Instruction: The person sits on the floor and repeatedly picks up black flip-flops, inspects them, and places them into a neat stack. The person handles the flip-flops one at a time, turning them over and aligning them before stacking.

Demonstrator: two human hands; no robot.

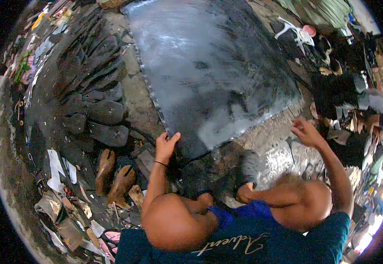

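A large black sheet point(200, 79), glossy in places like rubber, lies on the ground before me, its left edge uneven. My left hand point(167, 147) is at its near left edge, thumb on one side and fingers on the other, closed on the edge. My right hand point(306, 133) hovers off the sheet's near right corner, fingers apart and slightly curled, with nothing visible in it. Left of the sheet lies a heap of dark sole-shaped pieces point(105, 112). Two brown foot-shaped forms point(105, 174), probably shoe lasts, rest near my left forearm.
Scraps and offcuts point(70, 220) litter the ground at the lower left. More clutter lies along the right, with a white plastic piece point(293, 33) at the far right. My bent knees flank the near edge of the sheet. A grey patch of floor point(275, 160) shows near my right foot.
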